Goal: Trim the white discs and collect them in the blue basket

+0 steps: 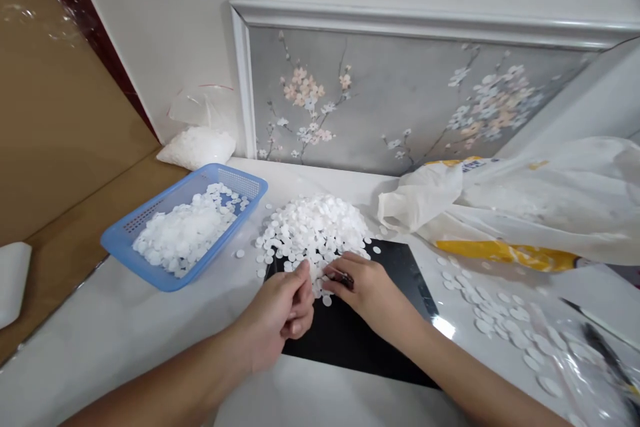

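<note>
A heap of small white discs (320, 223) lies on the far part of a black mat (350, 340). At the near edge of the heap, my left hand (293, 307) is closed, fingers curled and thumb pressed to the forefinger. Whatever it may hold is hidden. Just to its right, my right hand (367, 287) grips a small dark tool (343, 278) between thumb and fingers. The tool's tip points left toward my left thumb, and its kind does not show clearly. Loose discs lie around and just beyond both hands.
On the left stands a blue basket (170, 280) with many white discs inside. Behind it sits a clear bag (197, 147) of white pieces. A white and yellow plastic bag (520, 213) lies at right, with scattered larger discs (495, 313) in front. A framed floral panel (370, 100) borders the back.
</note>
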`<control>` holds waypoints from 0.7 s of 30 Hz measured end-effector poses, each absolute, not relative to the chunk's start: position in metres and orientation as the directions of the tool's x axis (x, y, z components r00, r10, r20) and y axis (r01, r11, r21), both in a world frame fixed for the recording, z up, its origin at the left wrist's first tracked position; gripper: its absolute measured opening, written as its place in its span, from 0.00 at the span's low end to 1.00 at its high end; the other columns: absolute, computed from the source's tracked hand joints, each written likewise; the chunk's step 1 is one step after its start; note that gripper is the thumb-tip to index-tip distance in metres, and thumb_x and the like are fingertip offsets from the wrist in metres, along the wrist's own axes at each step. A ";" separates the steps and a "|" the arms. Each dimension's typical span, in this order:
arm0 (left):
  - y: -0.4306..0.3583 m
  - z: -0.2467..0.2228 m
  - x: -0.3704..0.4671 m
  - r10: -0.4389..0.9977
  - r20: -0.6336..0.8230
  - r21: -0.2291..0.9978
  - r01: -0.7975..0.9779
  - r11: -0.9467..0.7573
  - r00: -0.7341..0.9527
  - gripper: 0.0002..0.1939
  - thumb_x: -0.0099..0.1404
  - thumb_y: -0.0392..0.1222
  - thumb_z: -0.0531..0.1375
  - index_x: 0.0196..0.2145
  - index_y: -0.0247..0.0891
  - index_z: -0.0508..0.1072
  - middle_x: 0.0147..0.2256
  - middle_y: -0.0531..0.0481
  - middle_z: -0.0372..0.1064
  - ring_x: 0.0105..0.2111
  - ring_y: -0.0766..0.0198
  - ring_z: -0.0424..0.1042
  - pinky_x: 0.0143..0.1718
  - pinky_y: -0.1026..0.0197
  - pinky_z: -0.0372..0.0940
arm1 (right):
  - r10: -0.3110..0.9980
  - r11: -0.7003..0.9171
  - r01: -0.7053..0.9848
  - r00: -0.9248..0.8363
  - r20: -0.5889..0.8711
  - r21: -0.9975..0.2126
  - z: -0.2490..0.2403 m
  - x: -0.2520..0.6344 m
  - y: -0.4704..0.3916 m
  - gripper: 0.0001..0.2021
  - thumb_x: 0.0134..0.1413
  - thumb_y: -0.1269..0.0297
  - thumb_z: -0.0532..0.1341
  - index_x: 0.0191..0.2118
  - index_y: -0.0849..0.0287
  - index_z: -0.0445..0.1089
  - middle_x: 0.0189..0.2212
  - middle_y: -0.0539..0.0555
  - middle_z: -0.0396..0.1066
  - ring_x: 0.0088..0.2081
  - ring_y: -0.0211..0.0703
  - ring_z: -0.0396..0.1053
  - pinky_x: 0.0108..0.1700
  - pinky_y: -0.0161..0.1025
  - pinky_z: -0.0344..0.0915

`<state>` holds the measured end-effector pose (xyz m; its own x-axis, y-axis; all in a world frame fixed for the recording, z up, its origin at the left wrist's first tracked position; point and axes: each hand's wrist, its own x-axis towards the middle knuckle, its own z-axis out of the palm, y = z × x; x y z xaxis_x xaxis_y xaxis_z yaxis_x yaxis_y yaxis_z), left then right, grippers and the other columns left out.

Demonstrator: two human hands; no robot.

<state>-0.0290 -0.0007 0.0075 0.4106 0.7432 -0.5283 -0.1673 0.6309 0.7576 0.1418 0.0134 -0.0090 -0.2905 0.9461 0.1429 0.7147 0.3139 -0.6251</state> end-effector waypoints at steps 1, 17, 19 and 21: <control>0.000 0.007 -0.030 0.759 -0.513 0.776 -0.161 0.610 0.402 0.22 0.58 0.59 0.57 0.21 0.38 0.60 0.12 0.62 0.44 0.12 0.75 0.46 0.17 0.65 0.36 | 0.942 0.325 0.720 -0.300 0.148 -0.614 -0.011 0.142 0.013 0.05 0.53 0.70 0.59 0.30 0.59 0.71 0.27 0.52 0.68 0.28 0.42 0.68 0.33 0.39 0.64; -0.011 0.001 -0.020 0.718 -0.447 0.854 0.015 0.520 0.534 0.18 0.57 0.55 0.61 0.28 0.34 0.73 0.16 0.59 0.52 0.17 0.74 0.45 0.21 0.63 0.37 | 0.955 0.294 0.534 -0.129 0.267 -0.793 -0.013 0.149 -0.039 0.04 0.53 0.64 0.62 0.30 0.54 0.73 0.31 0.51 0.70 0.28 0.40 0.69 0.30 0.34 0.67; -0.009 0.001 -0.021 0.702 -0.460 0.847 0.030 0.531 0.543 0.18 0.59 0.54 0.59 0.29 0.34 0.74 0.16 0.58 0.52 0.18 0.73 0.46 0.21 0.63 0.37 | 0.958 0.287 0.507 -0.130 0.257 -0.813 -0.013 0.151 -0.037 0.05 0.55 0.65 0.60 0.30 0.54 0.73 0.31 0.52 0.70 0.30 0.40 0.70 0.31 0.34 0.68; -0.008 0.001 -0.021 0.689 -0.465 0.840 0.031 0.541 0.556 0.18 0.60 0.54 0.59 0.31 0.33 0.75 0.16 0.58 0.53 0.18 0.73 0.47 0.21 0.63 0.39 | 0.959 0.283 0.500 -0.128 0.253 -0.819 -0.013 0.152 -0.036 0.06 0.56 0.66 0.59 0.30 0.54 0.73 0.31 0.52 0.70 0.30 0.40 0.70 0.32 0.34 0.68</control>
